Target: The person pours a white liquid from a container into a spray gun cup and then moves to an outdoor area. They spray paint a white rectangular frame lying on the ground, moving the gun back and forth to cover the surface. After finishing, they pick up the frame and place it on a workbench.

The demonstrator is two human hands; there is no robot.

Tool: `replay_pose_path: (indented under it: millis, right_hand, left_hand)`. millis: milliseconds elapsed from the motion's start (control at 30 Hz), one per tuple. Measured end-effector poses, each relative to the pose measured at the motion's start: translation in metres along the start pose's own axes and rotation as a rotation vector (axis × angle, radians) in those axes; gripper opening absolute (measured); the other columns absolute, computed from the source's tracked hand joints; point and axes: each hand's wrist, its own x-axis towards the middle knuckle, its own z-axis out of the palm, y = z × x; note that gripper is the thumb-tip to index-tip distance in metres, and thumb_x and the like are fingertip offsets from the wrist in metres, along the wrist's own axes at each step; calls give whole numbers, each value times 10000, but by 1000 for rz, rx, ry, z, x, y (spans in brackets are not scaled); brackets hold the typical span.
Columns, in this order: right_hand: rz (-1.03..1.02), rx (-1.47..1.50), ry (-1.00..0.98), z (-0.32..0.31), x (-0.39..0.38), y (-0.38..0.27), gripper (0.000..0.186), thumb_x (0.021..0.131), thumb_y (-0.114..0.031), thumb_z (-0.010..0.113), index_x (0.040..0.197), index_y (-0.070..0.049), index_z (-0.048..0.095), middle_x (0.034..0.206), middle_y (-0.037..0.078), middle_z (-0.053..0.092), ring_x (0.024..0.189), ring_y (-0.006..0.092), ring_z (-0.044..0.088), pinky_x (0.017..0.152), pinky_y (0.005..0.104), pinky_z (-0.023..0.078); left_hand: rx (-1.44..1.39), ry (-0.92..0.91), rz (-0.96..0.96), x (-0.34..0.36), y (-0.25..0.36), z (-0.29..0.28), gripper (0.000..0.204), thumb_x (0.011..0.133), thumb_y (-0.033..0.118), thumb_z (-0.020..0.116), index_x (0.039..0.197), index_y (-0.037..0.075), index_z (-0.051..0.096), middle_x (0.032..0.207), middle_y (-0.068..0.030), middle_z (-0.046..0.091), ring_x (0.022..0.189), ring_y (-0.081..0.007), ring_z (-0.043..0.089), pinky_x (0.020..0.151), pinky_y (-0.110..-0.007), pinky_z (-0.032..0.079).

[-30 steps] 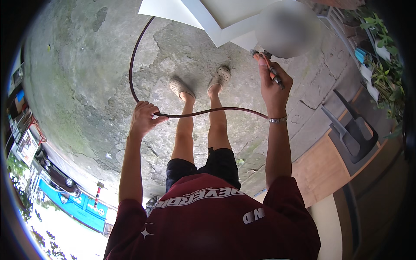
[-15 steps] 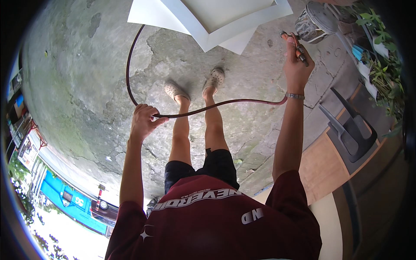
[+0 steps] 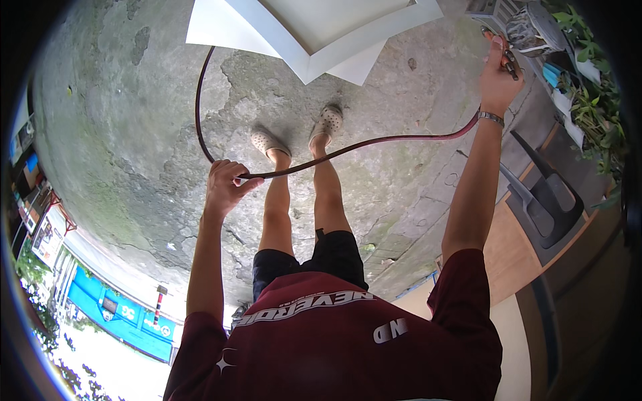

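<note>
A dark red hose (image 3: pixel 374 142) runs through my left hand (image 3: pixel 225 190), whose fingers are wrapped round it. From there it hangs in a slack curve across my legs to my right wrist. The other end bends up along the left and passes under the white sheets at the top. My right hand (image 3: pixel 501 85), arm stretched out to the far right, grips an orange and dark metal spray gun (image 3: pixel 509 61). Where the hose joins the gun is hidden behind that hand.
At the top a white frame-shaped board (image 3: pixel 309 67) lies over white sheets (image 3: pixel 224 28). A round stool (image 3: pixel 535 30) and leafy plants (image 3: pixel 592 120) stand at the upper right. Lower right are a dark grey chair (image 3: pixel 558 217) and a wooden board (image 3: pixel 501 250). The concrete floor (image 3: pixel 147 134) is cracked.
My right hand has moved right and slightly upward with the spray gun, toward the stool. The hose between my hands is stretched longer. My left hand has stayed almost in place.
</note>
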Motion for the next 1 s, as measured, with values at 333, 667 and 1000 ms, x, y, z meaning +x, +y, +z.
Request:
replay_pose_path:
  millis: [333, 667, 1000]
  right_hand:
    - [115, 84, -45, -6, -26, -17, 308, 971, -327, 690, 1011, -40, 794, 654, 12, 663, 555, 82, 567, 506, 271, 432]
    - [299, 216, -266, -6, -93, -101, 319, 993, -282, 677, 1053, 22, 751, 838, 49, 756, 638, 86, 585, 607, 252, 469]
    - [329, 185, -476, -7, -158, -162, 273, 1002, -254, 659, 1030, 2, 749, 721, 63, 686, 597, 86, 579, 563, 260, 452]
  left_hand:
    - [6, -24, -21, -8, -11, -4, 364, 689, 356, 899, 679, 88, 653, 584, -21, 544, 613, -213, 530, 780, -378, 421]
    - [50, -22, 43, -29, -41, -17, 422, 670, 412, 892, 669, 74, 638, 586, -33, 556, 639, -225, 551, 786, -389, 434]
    - [114, -16, 91, -46, -64, -23, 433, 658, 431, 885, 680, 70, 647, 603, -40, 568, 670, -236, 565, 823, -393, 454]
